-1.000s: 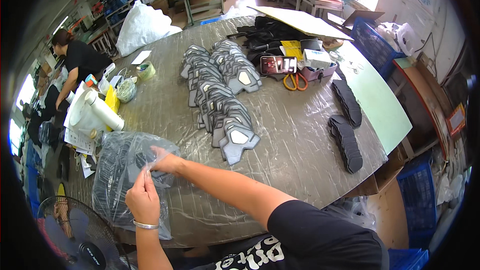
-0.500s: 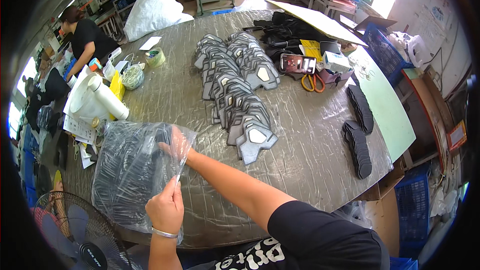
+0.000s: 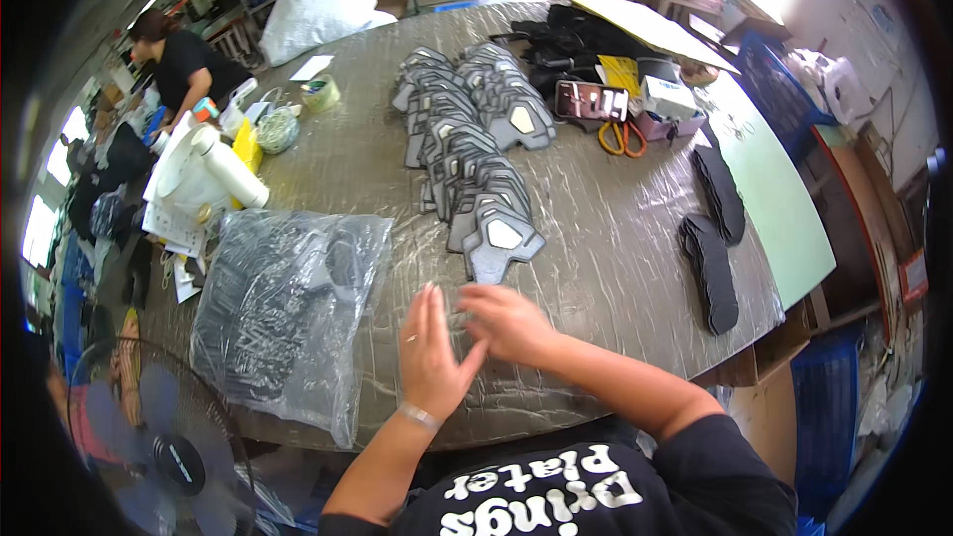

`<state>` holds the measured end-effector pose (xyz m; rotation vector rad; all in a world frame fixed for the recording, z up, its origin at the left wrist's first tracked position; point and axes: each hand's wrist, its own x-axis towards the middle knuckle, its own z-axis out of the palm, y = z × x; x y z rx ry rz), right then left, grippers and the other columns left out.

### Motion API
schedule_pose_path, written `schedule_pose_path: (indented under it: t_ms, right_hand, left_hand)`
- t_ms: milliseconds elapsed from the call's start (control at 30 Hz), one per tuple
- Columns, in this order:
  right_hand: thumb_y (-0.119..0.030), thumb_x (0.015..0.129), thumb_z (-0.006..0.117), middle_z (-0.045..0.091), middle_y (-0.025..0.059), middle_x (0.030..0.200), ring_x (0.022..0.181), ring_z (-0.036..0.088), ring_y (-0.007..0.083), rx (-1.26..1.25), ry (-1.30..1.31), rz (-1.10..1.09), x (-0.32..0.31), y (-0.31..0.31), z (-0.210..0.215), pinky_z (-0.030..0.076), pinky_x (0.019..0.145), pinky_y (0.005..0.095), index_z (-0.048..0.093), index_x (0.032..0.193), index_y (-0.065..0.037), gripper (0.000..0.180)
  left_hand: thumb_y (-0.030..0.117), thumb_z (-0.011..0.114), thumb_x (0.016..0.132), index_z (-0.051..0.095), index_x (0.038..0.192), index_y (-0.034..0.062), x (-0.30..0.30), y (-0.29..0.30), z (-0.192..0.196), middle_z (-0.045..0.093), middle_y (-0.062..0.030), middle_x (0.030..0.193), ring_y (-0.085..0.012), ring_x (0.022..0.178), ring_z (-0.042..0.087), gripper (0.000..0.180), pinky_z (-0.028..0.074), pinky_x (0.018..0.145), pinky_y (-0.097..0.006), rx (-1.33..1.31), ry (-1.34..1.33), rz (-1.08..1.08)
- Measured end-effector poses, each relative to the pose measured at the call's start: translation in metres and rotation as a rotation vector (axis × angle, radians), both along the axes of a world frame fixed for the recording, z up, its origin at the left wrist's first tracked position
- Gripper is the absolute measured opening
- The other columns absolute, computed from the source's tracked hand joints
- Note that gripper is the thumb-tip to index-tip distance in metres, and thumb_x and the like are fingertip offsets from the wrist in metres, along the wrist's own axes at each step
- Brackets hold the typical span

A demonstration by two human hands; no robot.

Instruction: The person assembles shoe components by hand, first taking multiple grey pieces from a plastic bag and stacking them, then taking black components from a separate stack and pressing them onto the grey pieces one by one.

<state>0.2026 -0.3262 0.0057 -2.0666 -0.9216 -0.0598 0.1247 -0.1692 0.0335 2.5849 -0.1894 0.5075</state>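
My left hand [image 3: 434, 359] is raised above the near middle of the table, fingers straight and thumb out, holding nothing. Facing it, my right hand [image 3: 510, 326] is slightly blurred, with its fingers loosely apart and nothing in them. To their left lies a clear plastic bag [image 3: 298, 323] filled with rows of dark pieces, its loose edge toward the left wrist. Just beyond my fingertips, overlapping rows of grey shaped pads [image 3: 499, 238] with pale centre patches run away across the table. Neither hand touches the bag or the pads.
Two stacks of black strips [image 3: 711, 273] lie at the right. Orange-handled scissors [image 3: 622, 139] and a phone [image 3: 592, 101] sit beyond the pads. A white bottle [image 3: 230, 169] and a tape roll [image 3: 320, 93] are far left. A fan [image 3: 164, 447] stands near left; a person [image 3: 189, 65] works beyond.
Both hands have let go of the plastic bag and moved right, to the near end of the pad rows. The bag now lies flat on the table.
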Motion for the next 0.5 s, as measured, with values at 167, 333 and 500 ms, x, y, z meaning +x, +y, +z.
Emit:
schedule_pose_path:
  t_ms: [167,333,500]
  right_hand:
    - [-0.018,0.082,0.071,0.048,0.0255,0.14,0.134,0.043,0.0401,-0.115,-0.049,-0.361,0.026,-0.062,-0.002,0.036,0.111,0.0448,0.046,0.138,0.002,0.064]
    - [-0.026,0.085,0.069,0.025,0.0245,0.156,0.146,0.023,0.0403,-0.092,-0.206,-0.305,0.089,-0.054,-0.004,0.025,0.116,0.0479,0.03,0.149,-0.001,0.079]
    - [-0.041,0.085,0.066,0.022,0.0223,0.158,0.146,0.021,0.0422,-0.435,-0.029,-0.284,0.145,0.001,0.015,0.024,0.115,0.0523,0.031,0.15,-0.005,0.083]
  left_hand:
    - [0.046,0.082,0.069,0.021,0.149,-0.0072,0.07,-0.029,-0.066,0.019,-0.0282,0.156,-0.0427,0.146,0.018,0.113,0.018,0.118,-0.049,-0.036,0.085,0.163]
    - [0.055,0.084,0.061,0.008,0.153,-0.0037,0.137,-0.056,-0.063,0.008,-0.0232,0.16,-0.0394,0.149,0.01,0.132,0.019,0.118,-0.053,0.029,0.153,0.126]
    - [0.061,0.079,0.065,0.004,0.153,-0.0031,0.15,-0.046,-0.033,0.001,-0.0218,0.161,-0.0376,0.15,0.004,0.132,0.017,0.119,-0.052,0.09,0.436,0.04]
